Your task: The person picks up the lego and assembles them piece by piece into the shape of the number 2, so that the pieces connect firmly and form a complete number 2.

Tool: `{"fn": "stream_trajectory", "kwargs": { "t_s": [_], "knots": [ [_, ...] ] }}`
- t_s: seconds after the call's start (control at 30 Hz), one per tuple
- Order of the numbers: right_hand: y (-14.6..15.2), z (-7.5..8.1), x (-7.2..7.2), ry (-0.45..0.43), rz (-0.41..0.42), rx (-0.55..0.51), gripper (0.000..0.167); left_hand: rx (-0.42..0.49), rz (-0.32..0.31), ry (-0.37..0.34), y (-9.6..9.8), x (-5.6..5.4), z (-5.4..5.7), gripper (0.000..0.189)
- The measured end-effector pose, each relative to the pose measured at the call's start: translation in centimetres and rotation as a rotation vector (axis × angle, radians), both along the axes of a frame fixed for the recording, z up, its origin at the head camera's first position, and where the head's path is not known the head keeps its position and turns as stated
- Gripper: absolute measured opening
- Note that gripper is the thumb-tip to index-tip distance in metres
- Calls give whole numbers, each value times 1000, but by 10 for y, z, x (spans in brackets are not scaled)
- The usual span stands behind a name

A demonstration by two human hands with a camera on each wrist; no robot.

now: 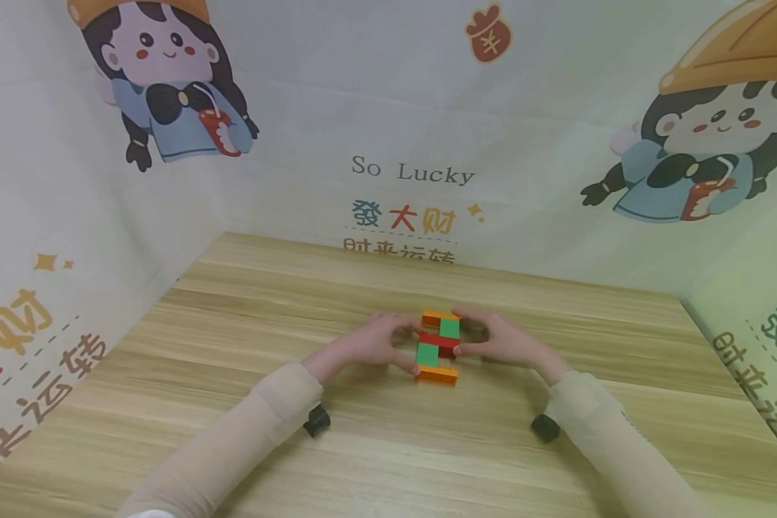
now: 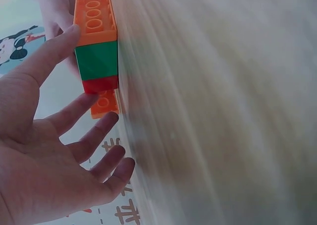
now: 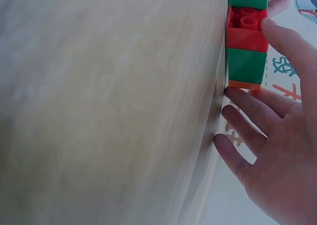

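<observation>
Toy building blocks form a stepped shape on the table: a near orange block (image 1: 437, 375), a green block (image 1: 427, 355), a red block (image 1: 440, 342), another green block (image 1: 450, 328) and a far orange block (image 1: 435, 319). On the shape's left side my left hand (image 1: 377, 341) touches the near orange block with the thumb and the red block with the index finger. Opposite it, my right hand (image 1: 501, 341) rests its thumb against the red block, and its index finger reaches the far orange block. The other fingers of both hands spread loosely in the wrist views.
The wooden table (image 1: 246, 316) extends around the blocks. Behind it hangs a pale printed cloth (image 1: 401, 108), with similar cloth at both sides. Dark wrist-worn pieces sit under the left sleeve (image 1: 288, 399) and the right sleeve (image 1: 585, 403).
</observation>
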State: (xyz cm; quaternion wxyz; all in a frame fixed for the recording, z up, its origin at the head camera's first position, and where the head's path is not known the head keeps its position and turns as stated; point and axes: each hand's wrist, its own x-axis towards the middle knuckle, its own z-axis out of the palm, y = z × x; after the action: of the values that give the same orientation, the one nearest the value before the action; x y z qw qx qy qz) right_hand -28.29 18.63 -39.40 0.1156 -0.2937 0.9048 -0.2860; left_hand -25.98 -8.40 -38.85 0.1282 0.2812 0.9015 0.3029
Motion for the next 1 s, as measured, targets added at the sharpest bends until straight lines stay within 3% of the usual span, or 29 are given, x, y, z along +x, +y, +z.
{"fn": "stream_trajectory", "kwargs": {
  "t_s": [0.43, 0.73, 1.0],
  "knots": [
    [0, 2, 3, -18, -5, 2, 76, 11, 14, -43, -1, 0, -3, 69],
    [0, 2, 2, -24, -2, -1, 76, 61, 16, -115, -1, 3, -2, 67],
    [1, 2, 3, -18, 4, -1, 76, 70, 8, -124, 0, 4, -2, 67]
  ]
}}
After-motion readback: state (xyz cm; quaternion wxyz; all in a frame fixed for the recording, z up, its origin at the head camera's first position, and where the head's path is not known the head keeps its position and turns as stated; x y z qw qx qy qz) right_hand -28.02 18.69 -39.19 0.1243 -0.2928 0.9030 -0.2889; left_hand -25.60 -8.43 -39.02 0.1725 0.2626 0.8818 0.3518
